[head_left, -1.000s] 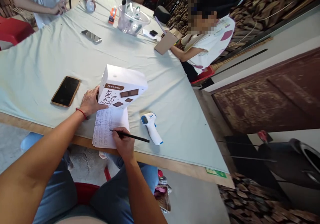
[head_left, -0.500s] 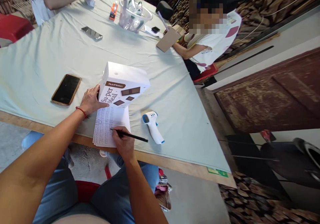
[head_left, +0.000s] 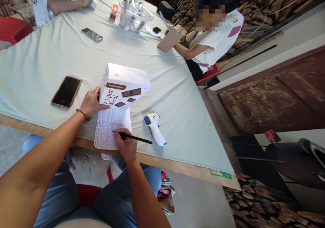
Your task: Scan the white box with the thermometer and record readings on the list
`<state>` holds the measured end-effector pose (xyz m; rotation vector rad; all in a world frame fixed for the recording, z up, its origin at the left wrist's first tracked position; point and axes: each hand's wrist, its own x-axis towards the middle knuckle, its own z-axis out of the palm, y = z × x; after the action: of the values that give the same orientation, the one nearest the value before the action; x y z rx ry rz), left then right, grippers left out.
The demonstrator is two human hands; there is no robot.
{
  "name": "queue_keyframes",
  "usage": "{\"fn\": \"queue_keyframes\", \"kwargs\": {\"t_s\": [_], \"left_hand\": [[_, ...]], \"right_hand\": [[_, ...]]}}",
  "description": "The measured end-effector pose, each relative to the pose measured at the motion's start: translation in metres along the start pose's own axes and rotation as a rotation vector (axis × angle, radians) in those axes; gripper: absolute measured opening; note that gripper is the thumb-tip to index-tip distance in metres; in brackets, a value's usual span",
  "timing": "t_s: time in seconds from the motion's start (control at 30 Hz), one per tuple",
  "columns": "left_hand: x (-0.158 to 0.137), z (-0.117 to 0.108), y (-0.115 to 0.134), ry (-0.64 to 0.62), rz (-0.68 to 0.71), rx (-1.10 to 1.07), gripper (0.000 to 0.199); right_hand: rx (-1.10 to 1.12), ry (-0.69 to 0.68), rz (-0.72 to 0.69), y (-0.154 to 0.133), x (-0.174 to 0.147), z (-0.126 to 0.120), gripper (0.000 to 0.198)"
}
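My left hand [head_left: 91, 102] grips the lower left edge of a white carton [head_left: 129, 75] printed "NutriMotion" and "Su-per Meal", its thumb across the front. The carton stands over the far end of a handwritten sheet of paper [head_left: 104, 131], or several sheets stacked. In my right hand [head_left: 126, 145] is a black pen [head_left: 138, 139], its tip at the lines of writing. A white and blue infrared thermometer [head_left: 155, 128] lies to the right of the paper. Left of my left hand rests a phone [head_left: 66, 91] in an orange-brown case.
Farther off on the cloth-covered table [head_left: 175, 116] are a second phone [head_left: 91, 34], a clear basket [head_left: 137, 19] of bottles and an orange item [head_left: 114, 11]. One person [head_left: 213, 45] sits at the right by a cardboard piece [head_left: 169, 40]; another person [head_left: 50, 4] sits far left.
The pen has shifted slightly to the right with my right hand. My left hand keeps its hold on the carton. The far-left person's arms have moved a little.
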<state>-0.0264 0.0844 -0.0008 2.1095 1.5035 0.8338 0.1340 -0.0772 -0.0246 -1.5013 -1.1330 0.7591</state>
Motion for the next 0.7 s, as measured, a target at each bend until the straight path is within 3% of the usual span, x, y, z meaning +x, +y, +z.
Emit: {"fn": "queue_keyframes", "kwargs": {"t_s": [0.7], "left_hand": [[-0.0004, -0.0005, 0.0018, -0.002, -0.014, 0.008, 0.090]], "right_hand": [[-0.025, 0.006, -0.019, -0.0035, 0.0015, 0.0001, 0.013]]}}
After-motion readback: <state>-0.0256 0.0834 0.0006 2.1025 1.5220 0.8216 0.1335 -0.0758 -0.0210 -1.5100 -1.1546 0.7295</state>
